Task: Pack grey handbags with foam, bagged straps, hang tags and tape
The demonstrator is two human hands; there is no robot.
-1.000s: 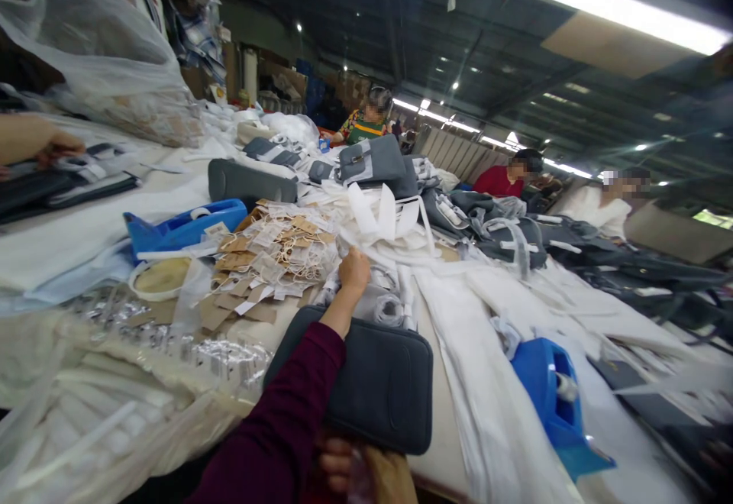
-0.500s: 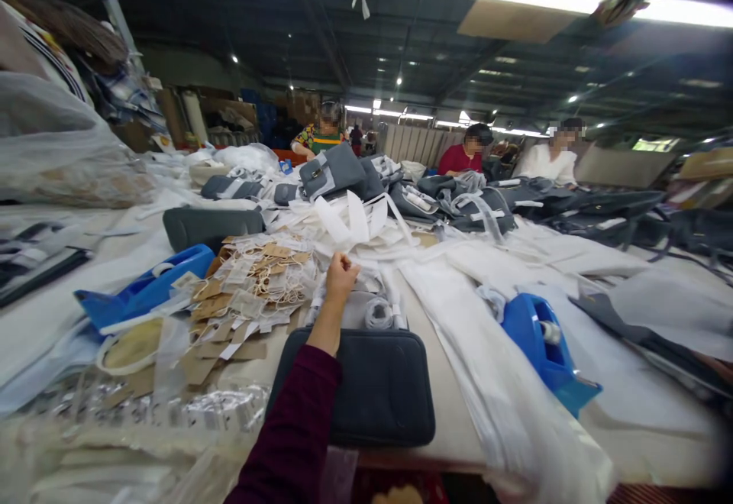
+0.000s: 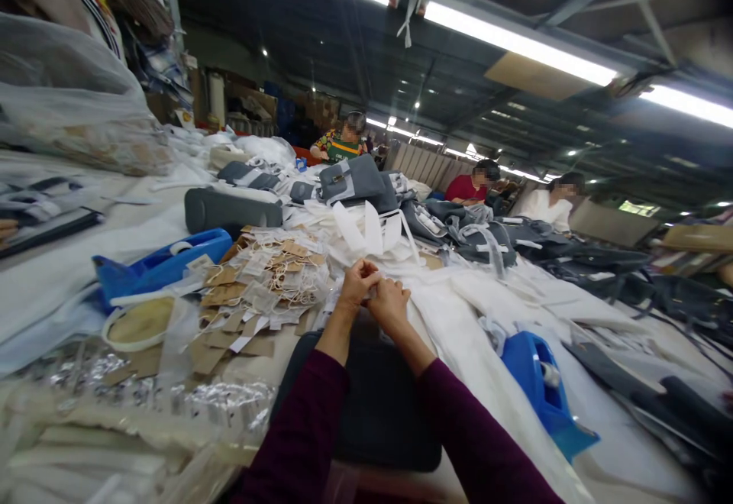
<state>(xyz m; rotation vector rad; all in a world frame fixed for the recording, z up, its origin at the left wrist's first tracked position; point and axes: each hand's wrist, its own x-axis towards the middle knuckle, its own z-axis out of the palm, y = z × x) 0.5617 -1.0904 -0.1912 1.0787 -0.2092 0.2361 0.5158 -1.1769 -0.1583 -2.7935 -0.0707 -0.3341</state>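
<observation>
In front of me at the table's edge lies a dark grey bag [image 3: 383, 412], its smooth panel facing up. Past its far edge my left hand [image 3: 356, 284] and my right hand [image 3: 390, 305] meet, fingers pinched close together. Whatever sits between the fingertips is too small to make out. My hands and forearms hide most of the wrapped strap parts at the bag's far side. Left of my hands spreads a heap of brown and clear tags with white strings [image 3: 280, 275]. White paper strips [image 3: 366, 233] stand just beyond my fingers.
Blue tape dispensers stand at left [image 3: 166, 260] and right [image 3: 544, 389]. A tape roll [image 3: 140, 324] lies near the tags. Dark bags [image 3: 352, 179] pile up farther back, with several people working behind them. White sheeting [image 3: 486, 382] runs along the right.
My right hand has come up from below the table edge to join my left hand. The left hand has moved slightly right in view, and the camera has tilted.
</observation>
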